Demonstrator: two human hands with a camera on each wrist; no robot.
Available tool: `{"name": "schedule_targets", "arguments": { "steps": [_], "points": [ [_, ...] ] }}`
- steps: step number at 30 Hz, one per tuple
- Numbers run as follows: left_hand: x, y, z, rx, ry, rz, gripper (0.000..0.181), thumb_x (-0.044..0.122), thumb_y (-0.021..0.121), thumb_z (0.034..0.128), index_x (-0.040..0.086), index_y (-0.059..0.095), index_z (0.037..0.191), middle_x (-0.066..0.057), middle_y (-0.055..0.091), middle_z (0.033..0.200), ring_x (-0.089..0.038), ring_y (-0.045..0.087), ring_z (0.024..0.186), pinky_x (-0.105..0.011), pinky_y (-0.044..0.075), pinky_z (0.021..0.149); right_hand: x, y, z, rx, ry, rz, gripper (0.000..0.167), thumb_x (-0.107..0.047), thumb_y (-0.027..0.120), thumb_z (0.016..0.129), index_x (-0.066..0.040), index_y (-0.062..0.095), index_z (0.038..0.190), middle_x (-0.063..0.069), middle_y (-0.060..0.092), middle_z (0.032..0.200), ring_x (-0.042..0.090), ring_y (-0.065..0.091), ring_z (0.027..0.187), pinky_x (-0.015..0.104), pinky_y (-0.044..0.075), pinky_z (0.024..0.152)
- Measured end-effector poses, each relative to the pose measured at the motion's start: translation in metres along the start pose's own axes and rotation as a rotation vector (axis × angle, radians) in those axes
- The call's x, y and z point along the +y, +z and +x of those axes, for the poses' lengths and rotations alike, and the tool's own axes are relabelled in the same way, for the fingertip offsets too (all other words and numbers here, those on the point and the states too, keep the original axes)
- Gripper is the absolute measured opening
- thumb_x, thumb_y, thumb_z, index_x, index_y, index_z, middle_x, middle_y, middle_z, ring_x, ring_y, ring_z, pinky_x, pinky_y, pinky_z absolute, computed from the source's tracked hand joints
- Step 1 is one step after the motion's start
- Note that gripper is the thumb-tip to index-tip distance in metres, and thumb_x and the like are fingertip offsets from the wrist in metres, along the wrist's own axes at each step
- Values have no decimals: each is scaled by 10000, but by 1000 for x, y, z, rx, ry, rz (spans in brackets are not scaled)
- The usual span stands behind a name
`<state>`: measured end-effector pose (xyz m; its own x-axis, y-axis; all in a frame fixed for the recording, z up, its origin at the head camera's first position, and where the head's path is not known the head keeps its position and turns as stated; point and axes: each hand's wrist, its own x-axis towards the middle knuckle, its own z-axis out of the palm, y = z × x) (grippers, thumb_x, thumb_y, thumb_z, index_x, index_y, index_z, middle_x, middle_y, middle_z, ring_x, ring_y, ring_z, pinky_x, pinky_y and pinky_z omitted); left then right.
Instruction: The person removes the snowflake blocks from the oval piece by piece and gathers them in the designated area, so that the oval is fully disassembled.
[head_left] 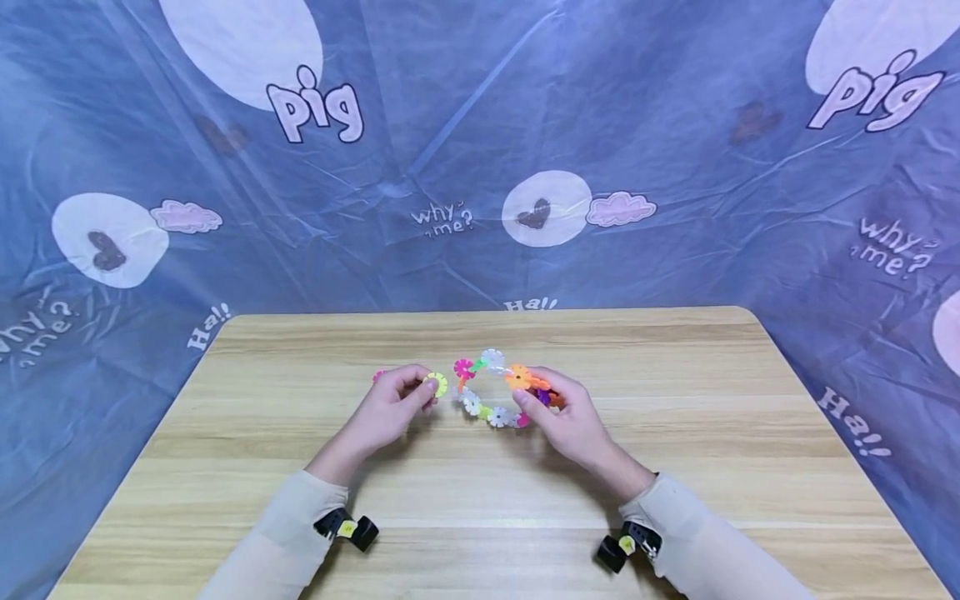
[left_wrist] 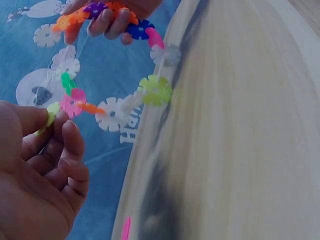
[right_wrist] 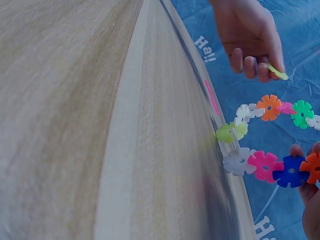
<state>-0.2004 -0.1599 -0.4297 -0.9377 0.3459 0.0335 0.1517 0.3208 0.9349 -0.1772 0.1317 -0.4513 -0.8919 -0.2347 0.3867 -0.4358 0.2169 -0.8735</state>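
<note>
A closed-looking loop of linked plastic snowflake discs (head_left: 497, 417) hangs just above the table, in white, pink, green, orange, blue and purple. My right hand (head_left: 566, 421) grips its right side, around orange and purple discs. To the left of the loop, my left hand (head_left: 390, 408) pinches a single yellow snowflake disc (head_left: 437, 384) between thumb and index finger. In the head view a small gap separates this disc from the loop. Beyond the left hand lies a pink disc (right_wrist: 212, 97), mostly hidden by that hand in the head view.
The wood-grain table (head_left: 480, 533) stretches beneath both hands. A blue printed cloth (head_left: 390, 167) hangs behind it and along both sides. Each wrist carries a black strapped camera, such as the left wrist camera (head_left: 363, 533).
</note>
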Motion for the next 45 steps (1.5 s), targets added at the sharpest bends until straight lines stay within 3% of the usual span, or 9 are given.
{"name": "schedule_targets", "arguments": {
  "steps": [4,8,15,26,40,45],
  "points": [
    [-8,-4,-4,18,-11,26,138,62,636,1069,-59,700,1078,-279,717,911,-278,680,770,-252,524,654,-1,-1,-1,-3,13,0,276,-29,696,1009,10,726,1281,175,769,1098,58,690,892,255,621,789],
    [-15,-8,-6,46,-56,-9,192,40,674,1044,-95,670,1180,-301,740,960,-200,696,750,-253,537,632,-1,-2,-2,-6,21,-5,282,-38,696,1011,4,725,1288,171,769,1112,65,690,911,254,617,807],
    [-25,-16,-15,79,-100,22,222,18,670,1042,-87,667,1238,-233,730,892,-153,640,688,-252,530,612,0,-3,-5,-7,10,-4,279,-34,692,1012,6,725,1285,177,772,1108,63,690,898,255,617,799],
    [-30,-27,-24,69,-139,37,282,-23,663,1024,-95,640,1295,-231,730,923,-157,638,710,-259,566,655,0,-3,-4,-2,12,-3,275,-35,694,1012,1,728,1282,169,766,1090,61,680,871,248,610,772],
    [-42,-47,-32,104,-242,263,220,59,667,1043,-58,678,1230,-88,721,894,-145,644,792,-222,497,699,0,-1,-3,-2,2,-7,279,-23,693,1006,13,726,1281,180,768,1086,51,678,845,249,610,753],
    [-45,-51,-34,133,-245,313,156,71,665,1045,-27,696,1162,-67,700,870,-134,615,779,-237,478,737,-2,-1,-3,-1,-4,-3,274,-3,693,1001,30,724,1271,195,767,1097,41,684,861,240,612,769]
  ]
}}
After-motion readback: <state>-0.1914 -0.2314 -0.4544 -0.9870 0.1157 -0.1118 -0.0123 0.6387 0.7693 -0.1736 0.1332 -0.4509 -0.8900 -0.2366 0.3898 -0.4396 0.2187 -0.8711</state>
